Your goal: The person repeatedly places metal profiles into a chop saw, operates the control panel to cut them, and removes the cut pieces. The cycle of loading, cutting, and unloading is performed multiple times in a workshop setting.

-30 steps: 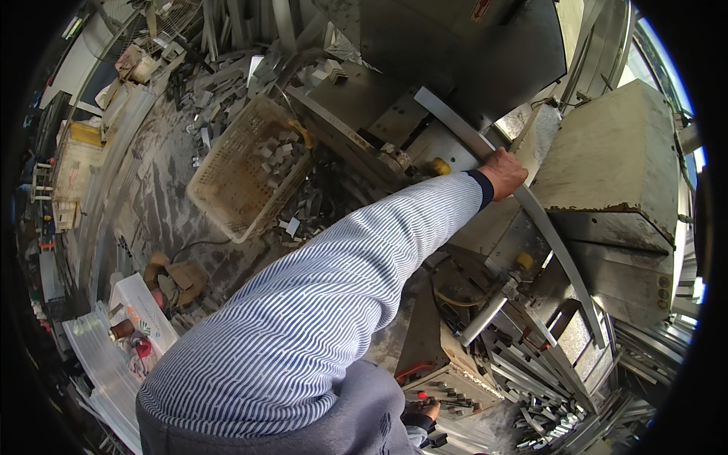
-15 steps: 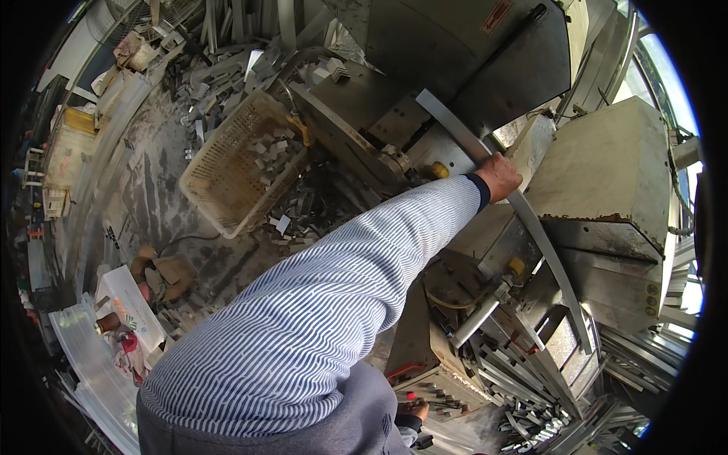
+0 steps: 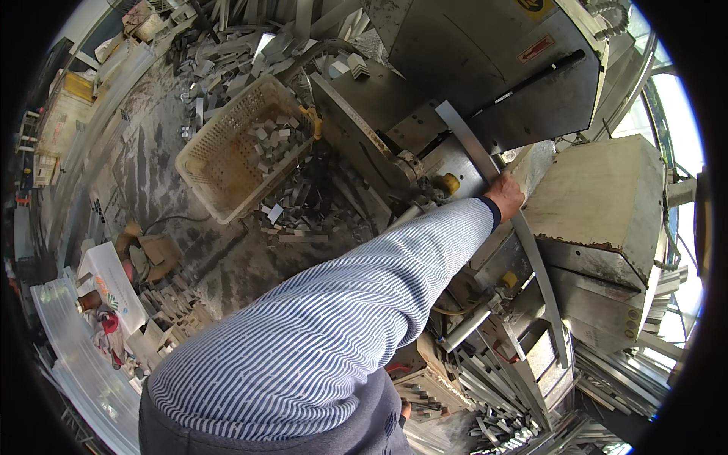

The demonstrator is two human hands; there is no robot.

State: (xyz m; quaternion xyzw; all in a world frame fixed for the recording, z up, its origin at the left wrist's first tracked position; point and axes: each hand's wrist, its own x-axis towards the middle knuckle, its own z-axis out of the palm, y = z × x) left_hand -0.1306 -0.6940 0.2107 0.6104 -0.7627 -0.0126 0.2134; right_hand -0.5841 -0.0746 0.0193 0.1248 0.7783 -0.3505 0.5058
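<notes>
My left arm, in a blue-and-white striped sleeve, reaches across to the upper right. At its end my left hand is closed around a long flat metal bar. The bar lies slanted across the bed of a cutting machine, its far end by the large grey housing. Low in the picture, only a small part of my right hand shows beside a control panel with several buttons; my body hides the rest, and its fingers cannot be made out.
A pale plastic crate holding small cut metal pieces stands left of the machine. Offcuts lie heaped behind it. A cream machine cover rises at the right. Metal lengths are stacked at lower right, and a white box sits at left.
The view has shifted a little. My left hand still grips the bar at about the same place. My right hand, partly visible by the panel before, is now more hidden by my body.
</notes>
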